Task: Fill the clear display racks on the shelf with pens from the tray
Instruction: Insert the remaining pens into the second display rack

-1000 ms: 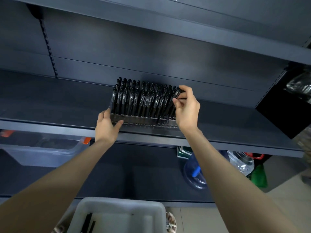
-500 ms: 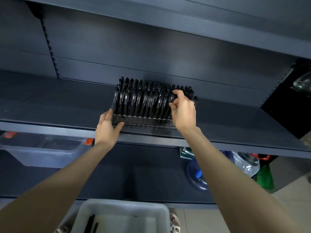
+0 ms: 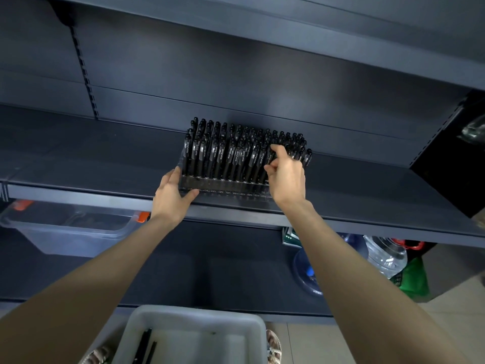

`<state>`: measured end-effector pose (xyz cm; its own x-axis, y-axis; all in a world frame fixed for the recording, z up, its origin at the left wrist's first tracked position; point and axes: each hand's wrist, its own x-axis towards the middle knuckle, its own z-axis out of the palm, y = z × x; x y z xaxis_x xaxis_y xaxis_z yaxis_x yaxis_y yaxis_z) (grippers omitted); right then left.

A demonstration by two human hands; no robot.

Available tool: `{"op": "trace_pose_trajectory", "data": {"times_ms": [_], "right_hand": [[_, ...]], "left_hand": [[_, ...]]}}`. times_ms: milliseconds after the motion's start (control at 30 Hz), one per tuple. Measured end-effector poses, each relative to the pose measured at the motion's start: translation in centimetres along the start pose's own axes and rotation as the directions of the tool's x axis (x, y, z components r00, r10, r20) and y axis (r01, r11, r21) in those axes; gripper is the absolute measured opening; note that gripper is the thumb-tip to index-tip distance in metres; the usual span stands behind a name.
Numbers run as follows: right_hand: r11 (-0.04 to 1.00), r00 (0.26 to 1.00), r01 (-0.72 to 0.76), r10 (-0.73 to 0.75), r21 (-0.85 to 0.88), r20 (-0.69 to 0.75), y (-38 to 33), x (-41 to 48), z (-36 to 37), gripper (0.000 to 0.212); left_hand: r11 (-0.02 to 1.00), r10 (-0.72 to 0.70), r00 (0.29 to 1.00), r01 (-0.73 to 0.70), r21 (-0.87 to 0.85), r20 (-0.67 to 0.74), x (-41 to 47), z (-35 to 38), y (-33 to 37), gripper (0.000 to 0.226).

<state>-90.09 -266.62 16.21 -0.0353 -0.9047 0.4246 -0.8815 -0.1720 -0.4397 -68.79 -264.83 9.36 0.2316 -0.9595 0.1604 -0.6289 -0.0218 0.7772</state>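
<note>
A clear display rack (image 3: 225, 185) packed with several rows of black pens (image 3: 231, 151) stands on the dark shelf (image 3: 78, 164). My left hand (image 3: 172, 198) holds the rack's front left corner, thumb along the front wall and fingers on the left side. At the rack's right end, my right hand (image 3: 286, 177) pinches one black pen (image 3: 270, 158) between thumb and index finger; the pen stands among the front rows. The white tray (image 3: 189, 317) sits below me at the bottom edge, with two or three black pens (image 3: 143, 345) lying in it.
A black box (image 3: 451, 158) closes off the shelf's right end. Another shelf hangs close overhead. Below, a clear bin with orange latches (image 3: 65, 232) sits on the left. Water bottles (image 3: 385, 256) and a green bag (image 3: 414, 282) stand on the floor at right.
My right hand has brought the pen down from above the rack's right end into the front rows. My left hand has stayed on the rack's left corner.
</note>
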Motion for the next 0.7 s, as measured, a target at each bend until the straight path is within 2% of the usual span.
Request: {"op": "trace_pose_trajectory", "data": {"times_ms": [133, 233, 333, 500, 700], "right_hand": [[0.999, 0.999, -0.002, 0.004, 0.046, -0.048, 0.1, -0.8, 0.0, 0.058], [0.992, 0.997, -0.032, 0.04, 0.12, -0.071, -0.4, -2.7, 0.3, 0.054], [0.974, 0.997, -0.062, 0.07, 0.22, -0.028, -0.9, -6.1, 1.9, 0.045], [0.941, 0.97, -0.206, 0.159, 0.27, 0.186, -1.6, -14.7, 7.4, 0.037], [0.904, 0.814, -0.369, 0.202, 0.216, 0.545, -2.8, -26.6, 15.4, 0.031]], "left_hand": [[0.997, 0.007, 1.0, -0.007, -0.074, -0.003, -0.8, -0.7, -0.5, 0.075], [0.996, -0.005, 0.999, 0.001, -0.093, -0.037, -2.6, -1.6, -1.5, 0.068], [0.997, -0.03, 0.998, 0.026, -0.078, -0.063, -5.4, -2.3, -3.7, 0.06], [0.991, -0.133, 0.991, 0.133, -0.007, -0.01, -11.8, -3.0, -9.8, 0.052], [0.918, -0.396, 0.912, 0.395, 0.034, 0.109, -20.4, -1.7, -18.8, 0.045]]}}
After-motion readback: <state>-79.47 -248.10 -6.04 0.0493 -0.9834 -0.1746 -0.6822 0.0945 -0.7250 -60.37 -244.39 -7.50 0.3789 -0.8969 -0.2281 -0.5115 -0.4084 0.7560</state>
